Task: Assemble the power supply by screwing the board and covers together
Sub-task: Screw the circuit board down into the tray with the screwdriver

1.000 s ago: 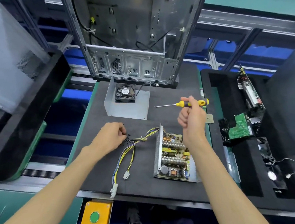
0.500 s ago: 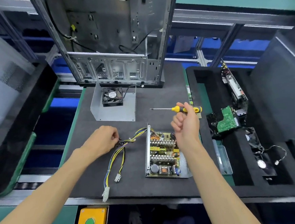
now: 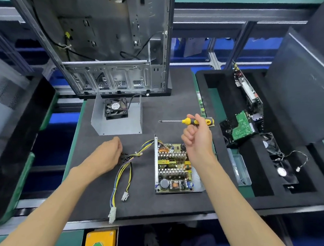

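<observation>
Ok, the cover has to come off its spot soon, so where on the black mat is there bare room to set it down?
Bare mat lies between the fan cover, the computer case and the screwdriver; another strip runs along the near edge below the board. It is crowded around the wire harness by the left hand.

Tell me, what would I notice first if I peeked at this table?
Probably the open circuit board crowded with parts, lying in the middle of the dark mat, with yellow wires trailing off to its left. Just above it, the right hand holds a yellow screwdriver, and a tall metal computer case stands behind.
</observation>
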Motion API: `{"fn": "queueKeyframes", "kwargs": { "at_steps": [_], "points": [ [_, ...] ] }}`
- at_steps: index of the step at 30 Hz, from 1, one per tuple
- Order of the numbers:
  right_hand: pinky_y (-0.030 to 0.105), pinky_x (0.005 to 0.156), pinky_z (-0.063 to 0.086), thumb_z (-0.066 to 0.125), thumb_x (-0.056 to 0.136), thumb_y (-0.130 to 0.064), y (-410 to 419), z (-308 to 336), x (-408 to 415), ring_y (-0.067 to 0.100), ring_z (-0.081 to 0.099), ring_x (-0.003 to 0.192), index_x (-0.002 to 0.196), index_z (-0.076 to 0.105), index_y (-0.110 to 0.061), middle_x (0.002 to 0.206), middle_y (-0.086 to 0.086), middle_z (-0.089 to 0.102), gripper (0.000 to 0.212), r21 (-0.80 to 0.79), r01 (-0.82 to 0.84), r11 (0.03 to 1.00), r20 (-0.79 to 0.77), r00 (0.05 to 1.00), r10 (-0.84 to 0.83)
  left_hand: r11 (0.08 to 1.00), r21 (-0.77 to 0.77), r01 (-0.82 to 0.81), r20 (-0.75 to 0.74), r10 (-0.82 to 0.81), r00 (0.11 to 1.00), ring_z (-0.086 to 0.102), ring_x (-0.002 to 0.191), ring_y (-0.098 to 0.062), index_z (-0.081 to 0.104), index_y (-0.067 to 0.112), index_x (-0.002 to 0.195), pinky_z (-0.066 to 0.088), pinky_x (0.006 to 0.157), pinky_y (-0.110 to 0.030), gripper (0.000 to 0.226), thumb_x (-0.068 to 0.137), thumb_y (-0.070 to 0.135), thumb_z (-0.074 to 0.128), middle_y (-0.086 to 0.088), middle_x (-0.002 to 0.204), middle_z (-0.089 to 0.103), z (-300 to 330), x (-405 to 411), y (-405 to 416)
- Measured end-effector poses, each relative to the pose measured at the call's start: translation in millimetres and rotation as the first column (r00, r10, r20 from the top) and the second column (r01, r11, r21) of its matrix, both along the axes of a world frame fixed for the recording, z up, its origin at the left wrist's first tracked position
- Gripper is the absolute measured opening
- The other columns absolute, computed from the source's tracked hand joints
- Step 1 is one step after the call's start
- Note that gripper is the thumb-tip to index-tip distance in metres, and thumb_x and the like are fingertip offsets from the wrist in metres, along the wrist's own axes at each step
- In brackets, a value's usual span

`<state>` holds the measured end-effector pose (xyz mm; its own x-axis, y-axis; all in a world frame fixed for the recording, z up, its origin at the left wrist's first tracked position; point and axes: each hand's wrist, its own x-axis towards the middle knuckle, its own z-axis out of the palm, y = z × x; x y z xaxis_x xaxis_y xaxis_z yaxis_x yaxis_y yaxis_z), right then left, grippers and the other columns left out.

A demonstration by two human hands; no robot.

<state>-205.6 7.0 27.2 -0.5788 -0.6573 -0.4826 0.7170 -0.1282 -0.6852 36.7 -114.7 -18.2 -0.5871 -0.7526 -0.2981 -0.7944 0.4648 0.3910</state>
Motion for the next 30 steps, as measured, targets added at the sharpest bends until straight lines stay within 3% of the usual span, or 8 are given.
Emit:
{"fn": "queueKeyframes", "kwargs": {
  "at_steps": [3, 6, 11, 14, 18, 25, 28, 30],
  "points": [
    [0.021, 0.038, 0.019, 0.047, 0.108, -0.026, -0.3, 0.6, 1.3, 0.009, 0.020, 0.044, 0.091, 0.064, -0.012, 0.058, -0.005, 0.026, 0.028, -0.002, -0.011, 1.000, 0.005, 1.000, 0.011, 0.989, 0.042, -0.144, -0.198, 0.150, 0.969, 0.061, 0.076, -0.023, 0.062, 0.008, 0.091, 0.050, 0.071, -0.024, 0.006, 0.094, 0.005, 0.058, -0.004, 0.081, 0.067, 17.2, -5.5, -0.1],
    [0.021, 0.038, 0.019, 0.047, 0.108, -0.026, -1.6, 1.6, 3.8, 0.009, 0.021, 0.044, 0.092, 0.064, -0.012, 0.058, -0.004, 0.025, 0.027, -0.007, -0.012, 1.000, 0.011, 1.000, 0.012, 0.948, 0.235, -0.216, -0.436, 0.301, 0.848, 0.066, 0.062, -0.011, 0.072, 0.010, 0.092, 0.047, 0.062, -0.007, 0.010, 0.090, 0.001, 0.068, -0.004, 0.077, 0.071, 42.9, -17.4, 2.1],
    [0.020, 0.037, 0.019, 0.048, 0.107, -0.025, -2.1, 3.4, 10.2, 0.008, 0.021, 0.043, 0.092, 0.063, -0.012, 0.056, -0.005, 0.025, 0.026, -0.014, -0.029, 0.999, 0.017, 0.999, 0.029, 0.849, 0.507, -0.149, -0.631, 0.483, 0.608, 0.066, 0.063, -0.014, 0.077, 0.002, 0.089, 0.056, 0.064, -0.020, 0.005, 0.089, 0.004, 0.072, -0.005, 0.069, 0.070, 62.8, -44.7, 15.8],
    [0.020, 0.037, 0.020, 0.048, 0.107, -0.026, 0.1, 3.5, 13.8, 0.008, 0.022, 0.043, 0.092, 0.064, -0.012, 0.056, -0.005, 0.026, 0.026, -0.022, -0.050, 0.998, 0.016, 0.999, 0.051, 0.715, 0.692, -0.100, -0.597, 0.645, 0.476, 0.065, 0.068, -0.015, 0.077, 0.001, 0.091, 0.056, 0.066, -0.021, 0.007, 0.090, 0.005, 0.071, -0.005, 0.074, 0.071, 61.2, -56.0, 25.4],
    [0.020, 0.037, 0.022, 0.049, 0.107, -0.025, 3.7, 2.5, 19.0, 0.008, 0.023, 0.043, 0.093, 0.064, -0.012, 0.056, -0.005, 0.026, 0.025, -0.021, -0.058, 0.998, 0.006, 0.998, 0.058, 0.605, 0.796, -0.011, -0.554, 0.735, 0.391, 0.074, 0.075, -0.019, 0.074, -0.002, 0.100, 0.059, 0.071, -0.022, 0.011, 0.090, 0.001, 0.069, -0.012, 0.083, 0.076, 62.2, -65.4, 31.6],
    [0.020, 0.037, 0.021, 0.048, 0.107, -0.025, 7.2, 3.1, 18.5, 0.008, 0.024, 0.042, 0.092, 0.064, -0.012, 0.056, -0.004, 0.027, 0.025, -0.024, -0.050, 0.998, 0.030, 0.998, 0.051, 0.649, 0.759, -0.056, -0.568, 0.702, 0.430, 0.074, 0.074, -0.023, 0.074, -0.002, 0.097, 0.059, 0.072, -0.023, 0.010, 0.088, -0.002, 0.070, -0.013, 0.081, 0.076, 66.4, -70.9, 36.3],
    [0.020, 0.036, 0.022, 0.048, 0.107, -0.025, 9.3, 4.3, 17.6, 0.008, 0.025, 0.042, 0.092, 0.064, -0.012, 0.056, -0.004, 0.028, 0.026, -0.037, -0.052, 0.998, 0.042, 0.998, 0.053, 0.754, 0.648, -0.107, -0.625, 0.606, 0.491, 0.075, 0.073, -0.024, 0.077, 0.007, 0.090, 0.059, 0.071, -0.022, 0.008, 0.088, 0.001, 0.071, -0.011, 0.077, 0.076, 70.4, -73.7, 39.5],
    [0.020, 0.036, 0.022, 0.047, 0.108, -0.025, 12.2, 5.9, 14.3, 0.008, 0.025, 0.042, 0.093, 0.063, -0.011, 0.057, -0.004, 0.029, 0.026, -0.068, -0.057, 0.996, 0.063, 0.996, 0.062, 0.870, 0.475, -0.131, -0.687, 0.460, 0.563, 0.075, 0.071, -0.021, 0.078, 0.011, 0.088, 0.057, 0.069, -0.019, 0.010, 0.089, 0.003, 0.071, -0.005, 0.074, 0.076, 74.4, -77.0, 40.9]
  ]
}}
